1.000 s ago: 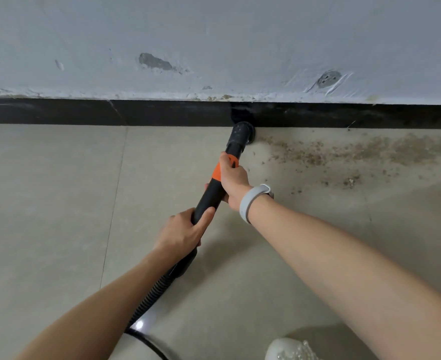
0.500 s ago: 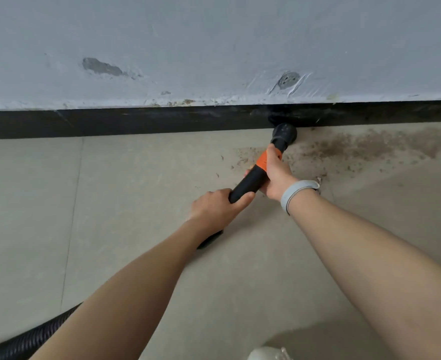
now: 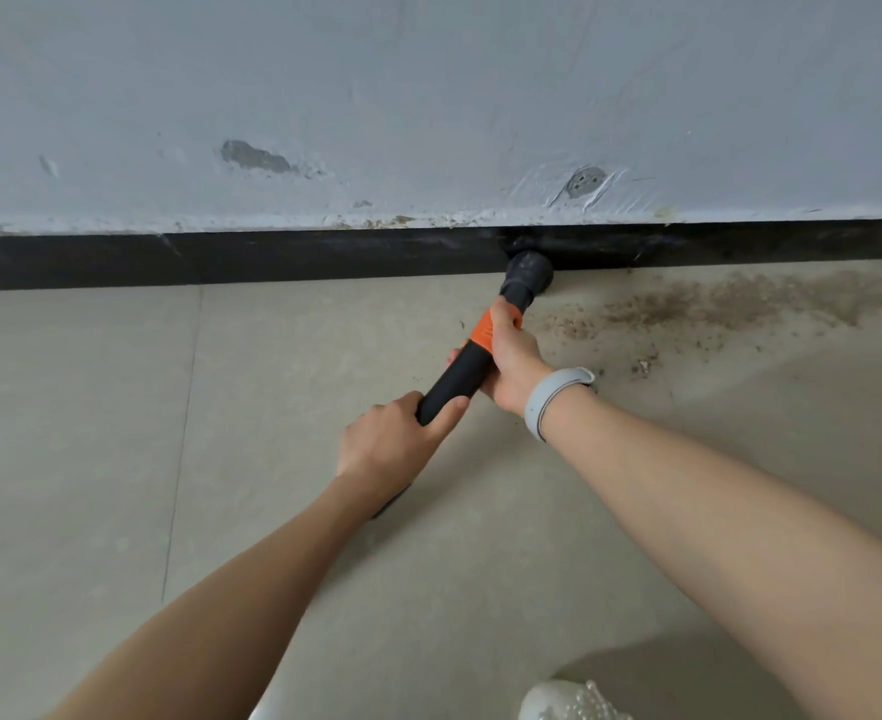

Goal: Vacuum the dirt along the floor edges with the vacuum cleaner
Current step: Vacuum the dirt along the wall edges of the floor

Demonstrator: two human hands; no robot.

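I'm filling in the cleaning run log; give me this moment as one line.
both hands grip vacuum wand | left hand rear | right hand front | nozzle at baseboard | dirt remains rightward

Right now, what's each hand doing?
Left hand: grips the vacuum wand low on its black tube.
Right hand: grips the wand at its orange band.

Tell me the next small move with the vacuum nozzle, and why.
Probably slide the nozzle to the right along the black baseboard. It sits at the floor edge, and the brown dirt lies just to its right, while the tile to its left looks clean. Both the left hand and the right hand grip the wand, so a short sideways sweep should do.
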